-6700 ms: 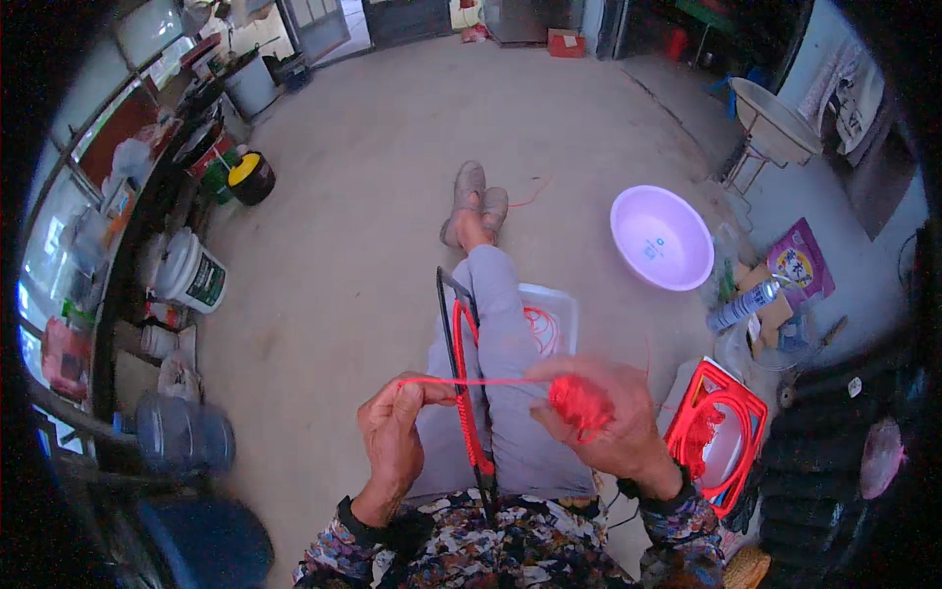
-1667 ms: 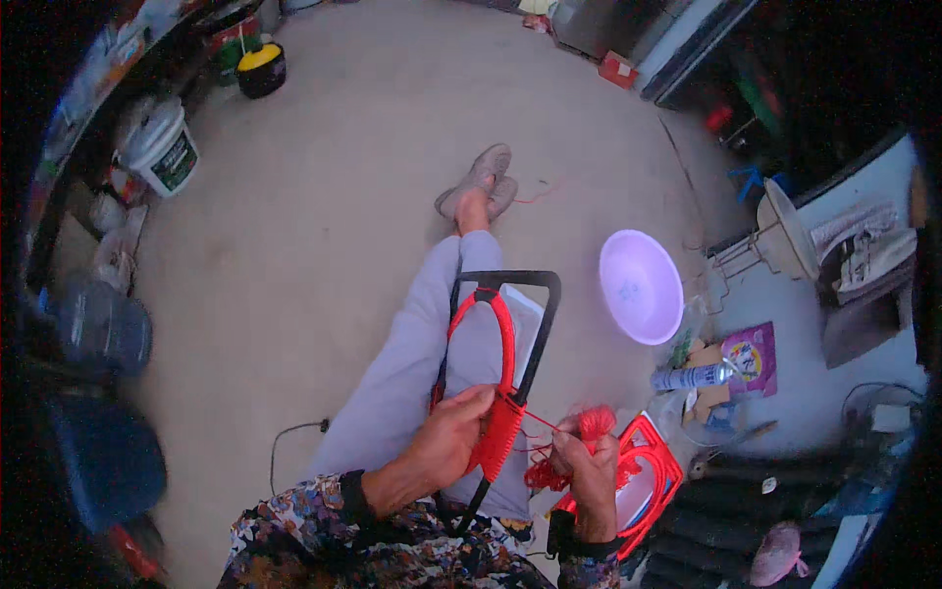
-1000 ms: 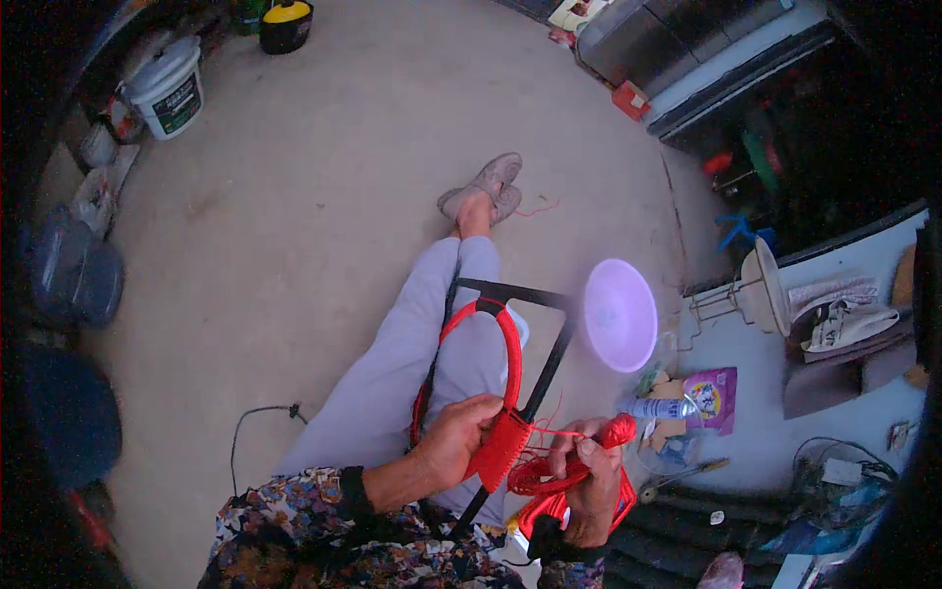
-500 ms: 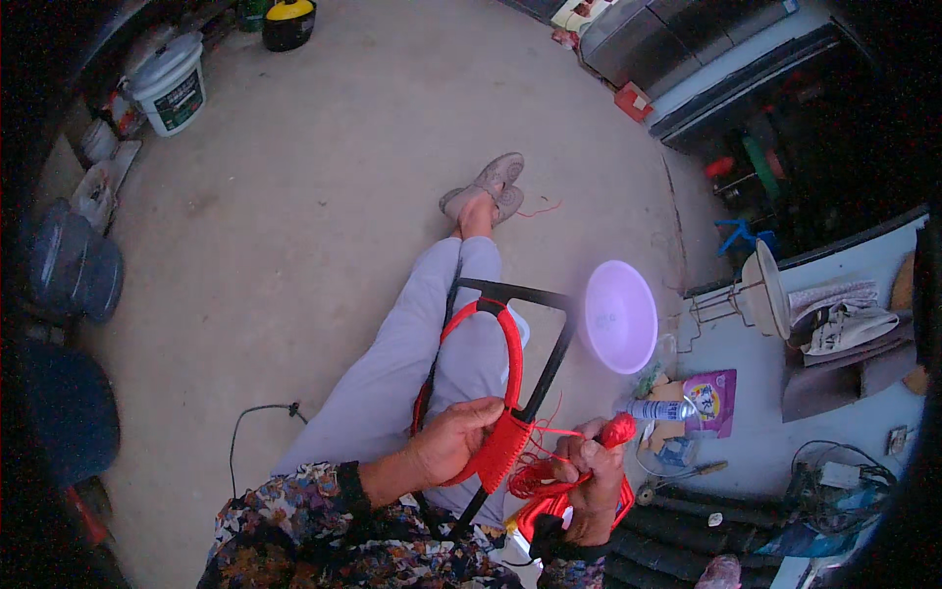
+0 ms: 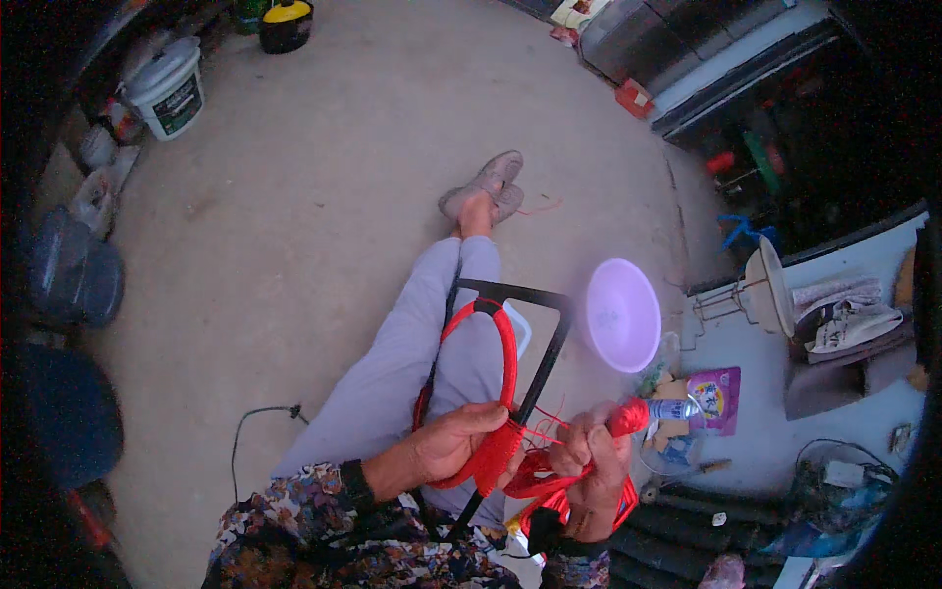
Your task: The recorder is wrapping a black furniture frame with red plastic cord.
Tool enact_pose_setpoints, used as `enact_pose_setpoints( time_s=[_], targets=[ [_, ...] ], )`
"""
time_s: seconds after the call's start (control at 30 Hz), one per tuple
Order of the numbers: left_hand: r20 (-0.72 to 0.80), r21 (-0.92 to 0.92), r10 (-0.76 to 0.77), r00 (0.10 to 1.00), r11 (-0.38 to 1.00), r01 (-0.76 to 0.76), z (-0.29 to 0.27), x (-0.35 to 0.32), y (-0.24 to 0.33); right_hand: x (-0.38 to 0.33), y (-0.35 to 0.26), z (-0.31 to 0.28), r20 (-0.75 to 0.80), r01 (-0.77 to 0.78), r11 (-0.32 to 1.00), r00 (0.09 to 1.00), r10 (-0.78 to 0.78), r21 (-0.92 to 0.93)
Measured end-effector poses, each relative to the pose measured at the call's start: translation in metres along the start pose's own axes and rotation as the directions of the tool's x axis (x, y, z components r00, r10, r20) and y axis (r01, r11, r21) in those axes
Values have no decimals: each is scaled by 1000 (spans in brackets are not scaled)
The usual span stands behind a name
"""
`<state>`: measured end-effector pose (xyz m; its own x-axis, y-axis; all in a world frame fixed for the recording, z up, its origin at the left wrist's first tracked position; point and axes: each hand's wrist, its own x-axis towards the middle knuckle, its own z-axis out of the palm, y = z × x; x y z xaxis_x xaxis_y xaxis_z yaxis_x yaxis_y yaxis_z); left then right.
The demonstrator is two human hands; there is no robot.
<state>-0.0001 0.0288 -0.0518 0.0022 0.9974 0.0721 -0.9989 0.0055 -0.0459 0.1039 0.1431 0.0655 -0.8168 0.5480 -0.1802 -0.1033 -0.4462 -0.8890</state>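
Fingers (image 5: 488, 417) of the left hand (image 5: 453, 442) pinch the wrapped lower part of a red ring (image 5: 478, 393) low in the frame's centre, where red cord (image 5: 535, 434) is wound thickly around it. Just right of it, the right hand (image 5: 592, 471) is curled tight around a red spool (image 5: 626, 416), its fingers pressed together on it, with loose loops of the cord hanging below. A thin strand runs between the two hands. The ring sits inside a black metal frame (image 5: 520, 293) propped across the person's grey-trousered legs (image 5: 412, 344), which stretch toward the upper centre and end in tan shoes (image 5: 486, 185). Right of centre a lilac plastic basin (image 5: 622, 314) rests on the concrete floor (image 5: 314, 196). At upper left stands a white bucket (image 5: 167, 88).
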Motion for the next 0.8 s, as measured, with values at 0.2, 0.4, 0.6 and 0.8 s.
enact_pose_setpoints(
  time_s=[0.2, 0.4, 0.6, 0.8],
  targets=[
    [-207, 82, 47, 977, 996, -31, 12, -3, -3, -15, -14, 4, -83, -13, 953, 996, -12, -302],
    [-199, 146, 56, 978, 989, -27, 14, -5, 1, -18, -12, 3, -121, -22, 953, 993, -16, -303],
    [-52, 71, 63, 997, 996, -59, 4, -8, -3, -12, 12, -19, -147, -98, 982, 986, 74, -161],
    [-101, 84, 119, 988, 990, -111, -4, -10, -7, -14, 21, -29, -87, -119, 992, 990, 115, -40]
  ],
)
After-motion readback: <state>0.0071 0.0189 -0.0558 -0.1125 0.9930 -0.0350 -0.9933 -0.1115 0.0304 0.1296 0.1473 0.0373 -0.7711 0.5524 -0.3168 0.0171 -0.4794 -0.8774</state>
